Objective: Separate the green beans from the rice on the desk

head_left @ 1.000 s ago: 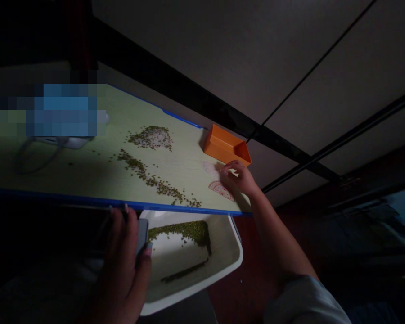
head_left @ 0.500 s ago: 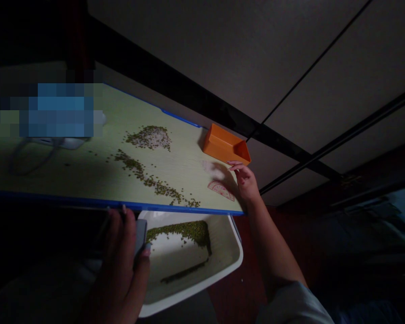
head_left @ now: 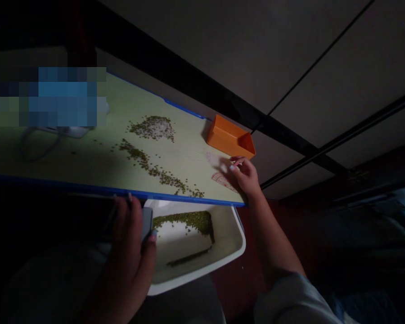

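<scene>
My left hand (head_left: 133,252) is closed around a flat grey object (head_left: 147,221), mostly hidden behind the fingers, just below the table's front edge. My right hand (head_left: 246,174) is over the table's right end, its fingers curled and fingertips close to the thumb. Whatever they may hold is too small to make out. Beneath these fingertips lies a thin patch of pale grains (head_left: 213,158), with a red-marked protractor (head_left: 222,180), partly covered by the hand, beside it. Just behind the hand stands an orange open box (head_left: 227,137).
On the pale green, blue-edged table (head_left: 189,135) lie a mixed heap of green and white grains (head_left: 155,127) and a trail of green beans (head_left: 148,166). A white tub (head_left: 236,252) with green beans sits below the front edge. A blurred-out object with a cable (head_left: 37,157) is left.
My right hand first drew back from the pale grains with fingers extended, then curled its fingers inward again. My left hand keeps its hold. The whole view has shifted slightly.
</scene>
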Demonstrator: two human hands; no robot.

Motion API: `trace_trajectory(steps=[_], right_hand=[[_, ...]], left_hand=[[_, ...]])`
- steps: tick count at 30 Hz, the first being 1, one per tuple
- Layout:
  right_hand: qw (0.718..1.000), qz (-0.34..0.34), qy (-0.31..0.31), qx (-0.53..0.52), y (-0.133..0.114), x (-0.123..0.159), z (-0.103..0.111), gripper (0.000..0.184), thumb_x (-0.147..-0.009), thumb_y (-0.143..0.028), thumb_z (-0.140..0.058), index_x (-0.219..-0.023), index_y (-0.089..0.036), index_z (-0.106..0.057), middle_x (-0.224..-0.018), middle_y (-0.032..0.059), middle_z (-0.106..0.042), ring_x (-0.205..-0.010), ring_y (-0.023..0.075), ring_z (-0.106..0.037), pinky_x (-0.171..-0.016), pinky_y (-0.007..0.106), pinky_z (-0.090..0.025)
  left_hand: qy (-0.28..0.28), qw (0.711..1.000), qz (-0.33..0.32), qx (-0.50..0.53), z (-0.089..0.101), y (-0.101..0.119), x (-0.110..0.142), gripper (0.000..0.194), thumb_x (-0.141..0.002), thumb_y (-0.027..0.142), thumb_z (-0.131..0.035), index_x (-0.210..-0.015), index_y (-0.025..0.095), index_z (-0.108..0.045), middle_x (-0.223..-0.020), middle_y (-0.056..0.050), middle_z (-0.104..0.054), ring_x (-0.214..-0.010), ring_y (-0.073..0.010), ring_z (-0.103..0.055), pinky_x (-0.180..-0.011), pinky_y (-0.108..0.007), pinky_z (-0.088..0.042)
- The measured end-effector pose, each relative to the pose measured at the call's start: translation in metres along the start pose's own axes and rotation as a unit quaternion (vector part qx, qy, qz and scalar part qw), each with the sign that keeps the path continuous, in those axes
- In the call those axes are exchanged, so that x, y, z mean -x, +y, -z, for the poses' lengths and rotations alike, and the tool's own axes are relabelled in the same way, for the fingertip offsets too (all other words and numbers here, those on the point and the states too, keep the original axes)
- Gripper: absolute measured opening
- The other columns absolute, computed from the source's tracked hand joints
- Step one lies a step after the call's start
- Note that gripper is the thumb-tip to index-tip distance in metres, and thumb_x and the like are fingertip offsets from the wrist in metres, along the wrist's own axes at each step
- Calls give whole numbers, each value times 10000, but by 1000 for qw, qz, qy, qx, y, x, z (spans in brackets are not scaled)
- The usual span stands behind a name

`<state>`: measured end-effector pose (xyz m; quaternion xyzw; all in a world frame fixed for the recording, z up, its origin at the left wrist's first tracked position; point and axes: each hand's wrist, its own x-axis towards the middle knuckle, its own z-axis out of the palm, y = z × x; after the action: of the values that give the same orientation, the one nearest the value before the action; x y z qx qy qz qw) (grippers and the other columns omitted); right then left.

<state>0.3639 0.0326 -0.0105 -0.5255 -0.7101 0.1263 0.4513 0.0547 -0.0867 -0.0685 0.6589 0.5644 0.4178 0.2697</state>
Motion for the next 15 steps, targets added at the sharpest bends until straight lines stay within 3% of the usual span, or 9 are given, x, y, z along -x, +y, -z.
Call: trace_trajectory(steps=[3, 7, 12, 15], right_hand=[[987, 26, 26, 156, 0, 2, -1, 166, -861, -358, -516, -787, -209, -520, -883, 62, -590, -909, 206, -541, -868, 370, -402], [959, 13, 40, 280, 1, 6, 1, 98, -833, -294, -550, -792, -205, -538, -858, 63, -593, -881, 222, -515, -827, 368, -388], [948, -51, 0, 314, -4, 11, 3, 246, -793, -429, -621, -742, -198, -554, -819, 72, -605, -839, 230, -504, -767, 368, -368], [945, -61, -33, 320, -8, 13, 4, 355, -706, -524, -693, -741, -197, -558, -831, 75, -605, -864, 244, -507, -771, 377, -358]], left_hand=[[-7, 1000, -13, 0, 0, -2, 0, 729, -844, 283, -422, -1442, 347, -9, -1587, 12, 51, -1439, -261, -9, -1145, -531, -111], [-27, 999, -19, -8, 1, -3, 0, 743, -837, 259, -423, -1444, 332, 0, -1585, 9, 78, -1442, -255, 16, -1160, -521, -98], [-38, 993, -83, -80, 3, 0, -3, 753, -819, 255, -415, -1452, 279, -7, -1581, -11, 120, -1442, -304, 47, -1155, -570, -103], [-41, 978, -135, -154, 5, 3, -7, 769, -808, 271, -421, -1454, 236, -4, -1579, -81, 114, -1438, -357, 30, -1112, -634, -168]])
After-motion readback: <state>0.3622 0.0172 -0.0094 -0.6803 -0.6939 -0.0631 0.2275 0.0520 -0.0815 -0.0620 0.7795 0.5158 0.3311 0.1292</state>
